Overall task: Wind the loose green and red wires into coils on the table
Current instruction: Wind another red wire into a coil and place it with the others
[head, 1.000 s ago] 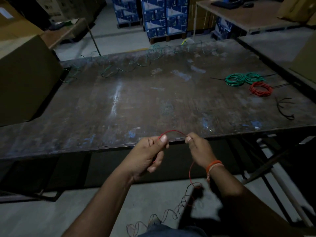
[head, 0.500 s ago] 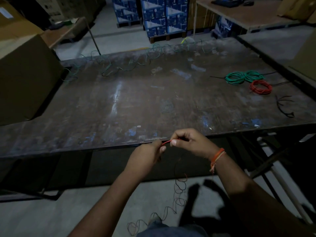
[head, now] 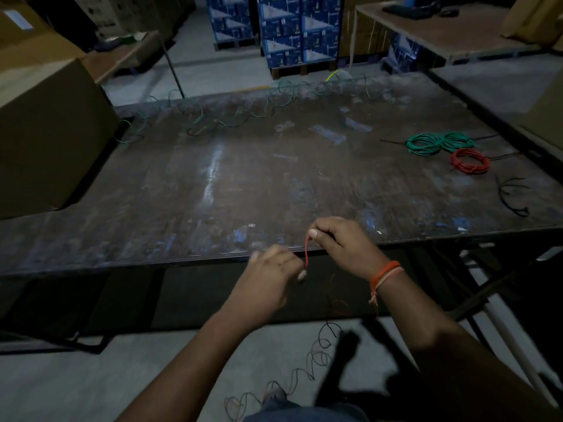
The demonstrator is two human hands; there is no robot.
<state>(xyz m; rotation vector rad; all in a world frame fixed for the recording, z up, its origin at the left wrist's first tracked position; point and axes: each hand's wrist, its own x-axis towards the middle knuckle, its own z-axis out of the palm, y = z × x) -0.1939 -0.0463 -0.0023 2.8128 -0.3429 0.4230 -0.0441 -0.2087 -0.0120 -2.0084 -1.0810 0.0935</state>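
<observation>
Hands both down at the near edge of the table (head: 213, 184), pretty dim in here. Right hand (head: 344, 242), orange thread band (head: 385, 271) on the wrist, pinching the red wire (head: 306, 252) between thumb and fingertip, short bright bit of it hanging straight down past the table edge. Left hand (head: 268, 278) just beside and a little lower, blurry, fingers curled right at the wire's lower end, but can't tell if actually gripping it. Rest of that wire trailing down in loose squiggles onto the floor near the feet. Loose green wire (head: 237, 117) sprawled in loops along the far side of the table. Over on the right: finished green coil (head: 438, 143) with a red coil (head: 470, 161) just beside it, plus some black ties (head: 511, 197) nearer the edge. Big cardboard box (head: 45, 132) on the left, blue cartons (head: 292, 28) stacked at the back.
</observation>
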